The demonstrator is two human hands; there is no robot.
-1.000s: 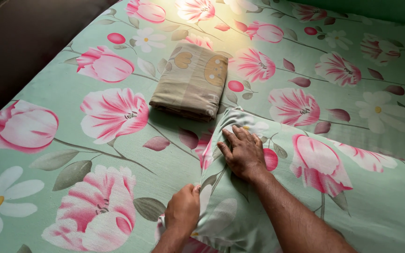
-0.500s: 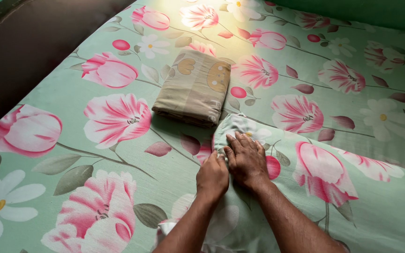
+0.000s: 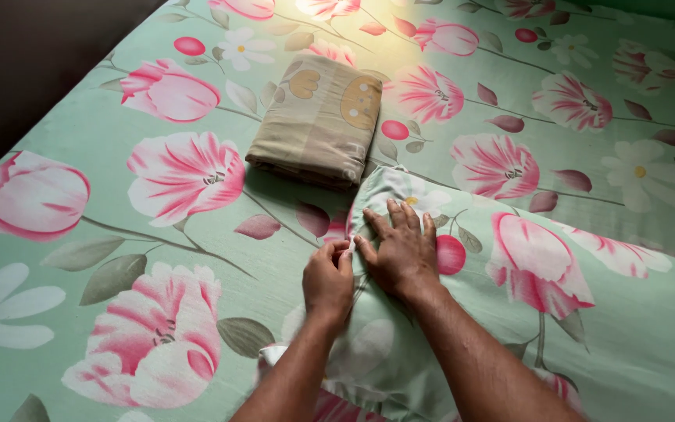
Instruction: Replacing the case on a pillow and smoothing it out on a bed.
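Floral bedsheet (image 3: 103, 156): matching green pillow (image 3: 509, 312), seemingly plump, hands pressing.

My left hand (image 3: 328, 280) curls over the pillowcase (image 3: 462, 312) seam, so my fingertips seem tucked out of sight. The pillowcase runs off the bottom edge; my forearms are cut there too.

Left hand (image 3: 328, 277) moved from the near edge of the floral pillow (image 3: 462, 312) up beside the right hand (image 3: 400, 252); fingers now pinch the cover's left edge. Right hand's fingers spread a little wider on the pillow.
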